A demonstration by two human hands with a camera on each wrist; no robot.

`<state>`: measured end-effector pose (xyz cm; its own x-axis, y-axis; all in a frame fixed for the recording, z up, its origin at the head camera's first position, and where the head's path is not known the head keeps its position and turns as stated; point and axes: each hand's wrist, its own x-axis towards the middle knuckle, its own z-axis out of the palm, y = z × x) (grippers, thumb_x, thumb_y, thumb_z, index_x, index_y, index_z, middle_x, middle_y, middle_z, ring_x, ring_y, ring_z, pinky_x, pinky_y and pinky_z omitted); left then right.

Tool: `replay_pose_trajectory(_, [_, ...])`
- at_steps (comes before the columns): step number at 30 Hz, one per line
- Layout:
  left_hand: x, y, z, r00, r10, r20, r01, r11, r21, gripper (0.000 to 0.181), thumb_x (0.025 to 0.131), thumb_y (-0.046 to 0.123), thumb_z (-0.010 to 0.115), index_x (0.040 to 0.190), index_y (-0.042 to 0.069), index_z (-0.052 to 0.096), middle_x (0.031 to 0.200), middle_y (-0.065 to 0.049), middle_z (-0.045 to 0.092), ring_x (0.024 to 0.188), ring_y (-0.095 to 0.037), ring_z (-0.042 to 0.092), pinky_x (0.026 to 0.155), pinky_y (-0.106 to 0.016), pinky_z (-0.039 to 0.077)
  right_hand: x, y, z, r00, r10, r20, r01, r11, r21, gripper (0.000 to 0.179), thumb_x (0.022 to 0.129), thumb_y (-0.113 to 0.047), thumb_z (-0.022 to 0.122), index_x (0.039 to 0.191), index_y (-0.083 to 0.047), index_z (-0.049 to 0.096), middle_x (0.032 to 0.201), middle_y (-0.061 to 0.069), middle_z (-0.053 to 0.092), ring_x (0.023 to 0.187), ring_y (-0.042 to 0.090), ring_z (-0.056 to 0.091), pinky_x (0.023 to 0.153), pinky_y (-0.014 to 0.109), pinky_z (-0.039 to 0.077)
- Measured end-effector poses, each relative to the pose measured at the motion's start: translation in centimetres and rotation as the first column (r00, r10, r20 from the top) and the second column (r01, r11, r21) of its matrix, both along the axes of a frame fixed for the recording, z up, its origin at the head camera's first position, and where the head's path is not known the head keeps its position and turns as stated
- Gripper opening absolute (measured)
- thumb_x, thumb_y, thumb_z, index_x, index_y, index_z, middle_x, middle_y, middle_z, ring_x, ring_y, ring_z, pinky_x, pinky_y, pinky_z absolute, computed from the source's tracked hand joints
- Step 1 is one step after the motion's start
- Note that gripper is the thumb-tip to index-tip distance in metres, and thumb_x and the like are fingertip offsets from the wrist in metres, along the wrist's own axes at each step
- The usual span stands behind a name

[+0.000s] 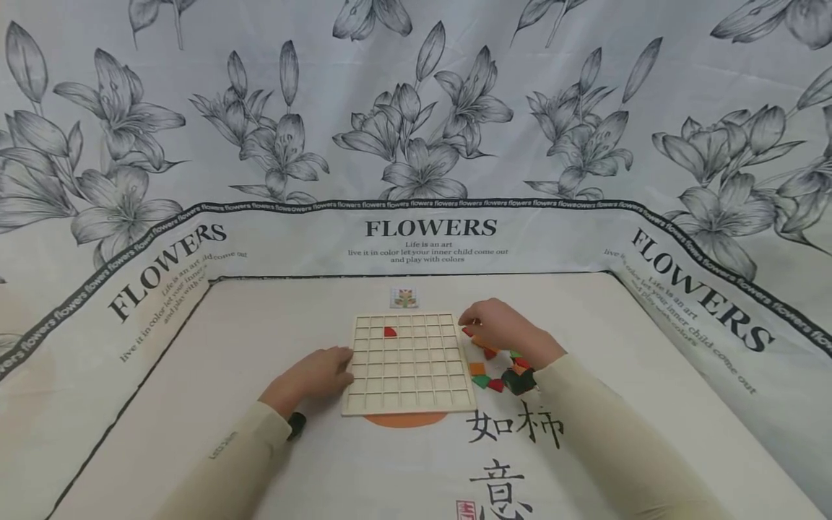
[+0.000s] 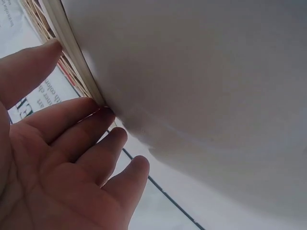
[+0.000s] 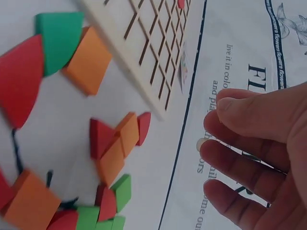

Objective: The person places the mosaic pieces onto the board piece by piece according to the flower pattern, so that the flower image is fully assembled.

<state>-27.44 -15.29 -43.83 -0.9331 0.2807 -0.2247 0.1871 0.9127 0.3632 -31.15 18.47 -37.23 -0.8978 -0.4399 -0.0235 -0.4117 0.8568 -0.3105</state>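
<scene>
A wooden grid board (image 1: 409, 376) lies in front of the person. One red quarter-round piece (image 1: 390, 332) sits in a cell of its upper left part. Along the board's left side, my left hand (image 1: 317, 375) touches the edge with its thumb and fingertips, the fingers relaxed. Past the board's upper right corner, my right hand (image 1: 499, 325) hovers close to a small red piece (image 3: 143, 128) and an orange piece (image 3: 127, 132). Its fingers are loosely bent, thumb near the index finger, and nothing shows between them in the right wrist view.
Right of the board lie several loose pieces, among them an orange square (image 1: 477, 369), a green piece (image 1: 481, 380) and a red one (image 1: 496, 386), partly under the right forearm. A small pattern card (image 1: 404, 297) lies behind the board. Printed fabric (image 1: 429, 249) rises at the back.
</scene>
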Motion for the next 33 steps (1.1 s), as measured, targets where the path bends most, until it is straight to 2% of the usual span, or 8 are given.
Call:
replay_pose_trajectory(4, [0.1, 0.1, 0.3, 1.0, -0.012, 0.011, 0.012, 1.0, -0.016, 0.059, 0.096, 0.026, 0.057, 0.146, 0.001, 0.04, 0.151, -0.016, 0.042, 0.142, -0.033, 0.035, 0.117, -0.047, 0.03, 0.9, 1.6, 0.0, 0.998, -0.059, 0.023, 0.058, 0.998, 0.04, 0.022, 0.093, -0.012, 0.063, 0.112, -0.007, 0.072, 0.11, 0.006, 0.071, 0.096, 0.021, 0.062, 0.087, 0.039, 0.055])
replay_pose_trajectory(11, [0.0, 0.6, 0.5, 1.0, -0.024, 0.0, 0.024, 0.997, -0.07, 0.054, 0.095, 0.023, 0.055, 0.142, -0.001, 0.044, 0.148, -0.018, 0.045, 0.139, -0.034, 0.04, 0.115, -0.047, 0.033, 2.0, 3.4, -0.7, 0.995, -0.072, 0.072, 0.066, 0.994, 0.091, 0.019, 0.091, -0.014, 0.067, 0.108, -0.01, 0.074, 0.105, 0.003, 0.072, 0.089, 0.017, 0.06, 0.086, 0.037, 0.056])
replay_pose_trajectory(14, [0.0, 0.9, 0.6, 0.999, -0.03, -0.011, 0.029, 0.996, -0.085, 0.05, 0.094, 0.022, 0.055, 0.137, -0.001, 0.049, 0.145, -0.018, 0.048, 0.136, -0.035, 0.044, 0.113, -0.048, 0.036, 2.4, 3.9, -1.0, 0.992, -0.075, 0.1, 0.065, 0.992, 0.105, 0.017, 0.089, -0.014, 0.068, 0.105, -0.013, 0.075, 0.099, 0.0, 0.07, 0.086, 0.016, 0.057, 0.083, 0.034, 0.055])
replay_pose_trajectory(18, [0.1, 1.1, 0.7, 0.999, -0.028, -0.024, 0.026, 0.994, -0.109, 0.043, 0.093, 0.021, 0.055, 0.131, 0.0, 0.054, 0.143, -0.017, 0.051, 0.132, -0.034, 0.048, 0.11, -0.048, 0.039, 2.9, 4.2, -1.6, 0.985, -0.075, 0.153, 0.061, 0.993, 0.097, 0.014, 0.088, -0.015, 0.07, 0.1, -0.015, 0.076, 0.09, -0.003, 0.066, 0.082, 0.015, 0.054, 0.073, 0.028, 0.052])
replay_pose_trajectory(23, [-0.1, 1.2, 0.6, 1.0, -0.019, -0.015, 0.017, 0.992, -0.123, 0.045, 0.095, 0.021, 0.053, 0.134, -0.001, 0.051, 0.144, -0.017, 0.049, 0.134, -0.034, 0.047, 0.111, -0.047, 0.038, 3.5, 4.2, -2.4, 0.972, -0.094, 0.216, 0.08, 0.994, 0.073, 0.015, 0.085, -0.017, 0.073, 0.099, -0.017, 0.076, 0.089, -0.005, 0.064, 0.081, 0.015, 0.054, 0.068, 0.026, 0.052])
replay_pose_trajectory(33, [0.0, 1.3, 0.8, 0.999, -0.042, -0.026, 0.038, 0.989, -0.142, 0.044, 0.094, 0.022, 0.055, 0.132, -0.002, 0.053, 0.141, -0.017, 0.052, 0.131, -0.033, 0.049, 0.11, -0.048, 0.039, 4.5, 4.2, -3.5, 0.975, -0.061, 0.212, 0.042, 0.995, 0.093, 0.013, 0.082, -0.019, 0.077, 0.094, -0.018, 0.076, 0.083, -0.009, 0.066, 0.078, 0.012, 0.056, 0.075, 0.031, 0.053])
